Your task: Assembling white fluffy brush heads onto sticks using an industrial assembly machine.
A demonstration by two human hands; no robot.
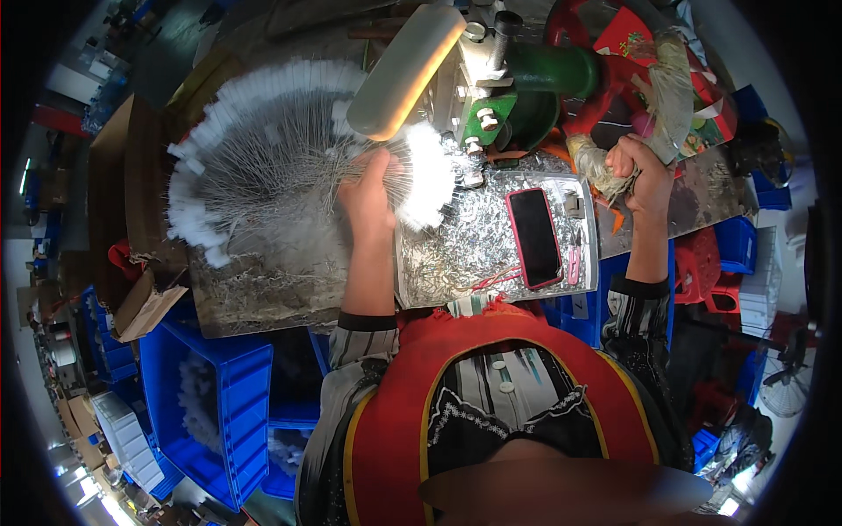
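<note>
A big fanned heap of thin wire brushes (272,145), with white bristle tips outward, covers the left of the bench. At its right edge my left hand (370,197) is closed around the wire stems of some brushes, beside a green hand press (491,118). Bright light washes out the bristles there, so how many stems I hold cannot be made out. My right hand (647,175) grips the lower end of the wrapped handle (610,180), which joins the press's red wheel (605,83). A lamp (408,70) with a long pale head hangs over the brushes and hides part of the press.
A foil-like metallic tray (438,263) lies before the press, bearing a red-cased phone (533,238) and small pink-handled snips (574,261). Blue bins (241,412), some with white brushes, stand below left. A cardboard box (132,202) flanks the bench; a red box (710,114) sits behind the handle.
</note>
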